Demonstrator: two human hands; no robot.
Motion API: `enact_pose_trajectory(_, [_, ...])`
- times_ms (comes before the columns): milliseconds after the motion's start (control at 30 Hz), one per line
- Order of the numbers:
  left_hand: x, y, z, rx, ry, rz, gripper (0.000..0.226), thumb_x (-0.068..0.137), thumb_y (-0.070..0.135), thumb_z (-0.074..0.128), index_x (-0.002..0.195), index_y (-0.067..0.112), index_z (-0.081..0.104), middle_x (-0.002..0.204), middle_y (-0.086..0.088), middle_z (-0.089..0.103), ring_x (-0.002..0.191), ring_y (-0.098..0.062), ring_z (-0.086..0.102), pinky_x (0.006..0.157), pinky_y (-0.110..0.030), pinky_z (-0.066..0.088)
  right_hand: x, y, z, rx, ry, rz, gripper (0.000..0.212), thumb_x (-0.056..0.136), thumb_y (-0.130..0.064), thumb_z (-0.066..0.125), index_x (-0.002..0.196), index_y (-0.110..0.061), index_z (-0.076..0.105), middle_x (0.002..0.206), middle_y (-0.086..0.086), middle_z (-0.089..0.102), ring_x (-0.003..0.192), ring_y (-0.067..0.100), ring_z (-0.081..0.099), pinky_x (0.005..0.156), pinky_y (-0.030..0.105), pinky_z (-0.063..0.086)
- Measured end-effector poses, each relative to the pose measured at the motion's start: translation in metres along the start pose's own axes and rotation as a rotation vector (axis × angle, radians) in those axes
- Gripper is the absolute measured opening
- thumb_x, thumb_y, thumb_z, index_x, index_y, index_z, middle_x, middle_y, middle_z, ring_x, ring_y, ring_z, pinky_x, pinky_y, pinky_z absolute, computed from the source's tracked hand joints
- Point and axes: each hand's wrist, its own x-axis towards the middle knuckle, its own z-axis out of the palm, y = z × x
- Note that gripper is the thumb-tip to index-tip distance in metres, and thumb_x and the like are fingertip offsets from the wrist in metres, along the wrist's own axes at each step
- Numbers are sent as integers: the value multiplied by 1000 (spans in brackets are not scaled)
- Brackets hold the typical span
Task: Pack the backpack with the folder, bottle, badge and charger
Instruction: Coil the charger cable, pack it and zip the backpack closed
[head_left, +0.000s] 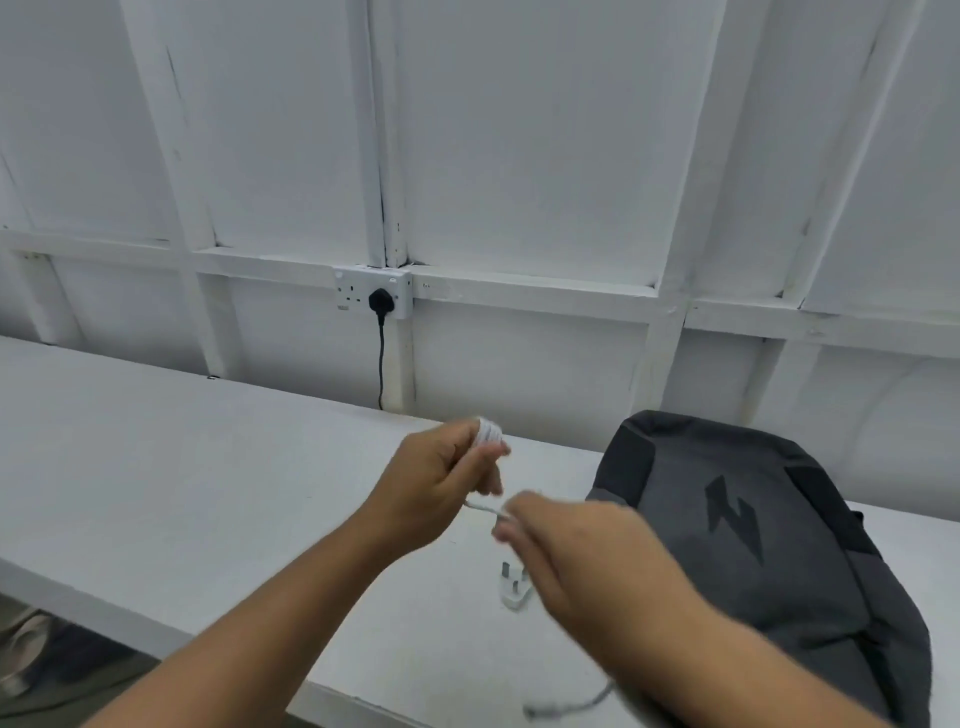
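**Charger cable half-coiled, backpack waiting**

On my feed the left hand (441, 483) has its fingers curled round a small coil of the white charger cable (489, 434), held above the middle of the worktop (156, 467). The right hand (566, 540) pinches the loose run of that cable just beside it, though blur hides its fingertips. The charger plug (515, 590) lies on the worktop below the hands, near the front edge, pins up. The backpack (753, 545) lies flat toward the right end, logo side up; I cannot tell whether it is unzipped. I judge the charger is not yet packed. I see no folder, bottle or badge, so they may be inside already or simply out of view.
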Motion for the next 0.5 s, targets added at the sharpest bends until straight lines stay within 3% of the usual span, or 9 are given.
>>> enact_pose_trajectory(33, [-6, -1, 0, -26, -86, -8, 47, 102, 43, 39, 86, 9, 68, 67, 1, 69, 62, -10, 63, 65, -24, 51, 6, 11, -5, -101, 76, -43, 29, 99, -42, 43, 80, -26, 58, 58, -6, 60, 46, 19, 56, 42, 32, 46])
enact_pose_trajectory(100, [-20, 3, 1, -139, -202, -58, 58, 101, 49, 30, 85, 8, 68, 64, -11, 64, 59, -13, 57, 64, -25, 49, 22, 36, -13, -191, 100, -144, 25, 96, -38, 58, 76, -25, 63, 55, -7, 59, 44, 19, 54, 42, 31, 46])
enact_pose_trajectory(233, [-37, 21, 1, -355, -208, -157, 44, 93, 50, 49, 77, 13, 69, 54, -6, 53, 53, -15, 48, 62, -29, 49, 49, 74, -17, -231, 105, -325, 38, 101, -45, 38, 85, -22, 63, 70, -7, 64, 60, 21, 57, 63, 38, 47])
enact_pose_trajectory(333, [-37, 41, 1, -634, -131, -195, 36, 94, 42, 54, 74, 15, 66, 49, 2, 44, 52, -17, 39, 57, -24, 40, 50, 79, 10, -79, 179, -272, 24, 103, -37, 39, 91, -21, 53, 77, -4, 59, 66, 19, 48, 61, 37, 45])
enact_pose_trajectory(400, [-32, 56, 0, -772, -58, -206, 36, 97, 35, 52, 72, 13, 64, 48, 1, 38, 49, -16, 35, 55, -24, 34, 44, 73, 32, 69, 223, -196, 13, 103, -31, 43, 91, -25, 44, 79, -14, 45, 73, 11, 34, 65, 31, 37])
enact_pose_trajectory(500, [-20, 76, -3, -951, 23, -245, 37, 97, 38, 54, 71, 13, 63, 47, 4, 35, 46, -12, 32, 53, -23, 30, 28, 52, 57, 261, 286, -30, 18, 101, -30, 44, 83, -31, 42, 74, -22, 29, 79, 6, 30, 73, 31, 34])
